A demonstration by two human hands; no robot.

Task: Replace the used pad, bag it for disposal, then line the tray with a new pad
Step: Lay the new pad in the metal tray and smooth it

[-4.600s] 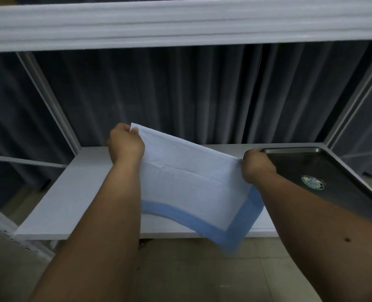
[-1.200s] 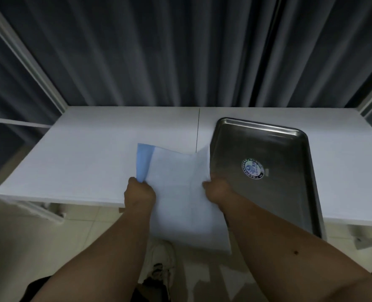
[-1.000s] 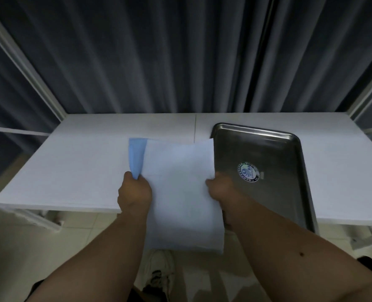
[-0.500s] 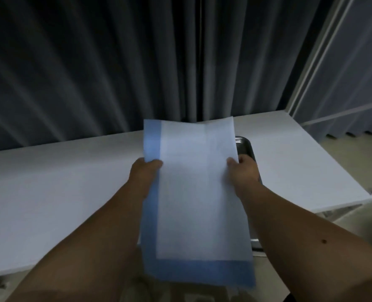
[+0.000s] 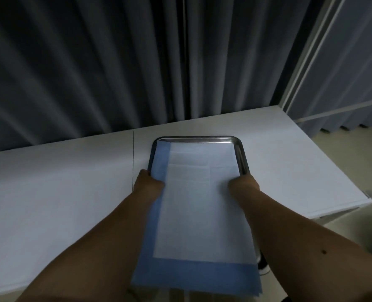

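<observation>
Half a second back the pad point(image 5: 200, 205) is up in the air in front of the curtain, hiding most of the tray; now its far end is down inside the tray point(image 5: 242, 158), in the middle of the frame, and the camera looks more downward. Far edge of the pad sits just short of the tray's back rim, blue border along the left side. The near end, though, hangs off the front edge of the desk point(image 5: 60, 192) toward the bottom of the frame, so it's only partly laid.

Grip-wise: left hand point(image 5: 148, 184) and right hand point(image 5: 243, 185) each hold a side edge of the pad, fingers curled onto it, about halfway down the tray.

No used pad or bag anywhere in view, so I can't tell whether that part is done. My guess is we're on the last step: lining. What's left looks like pulling the near end in, flattening it and letting go.
</observation>
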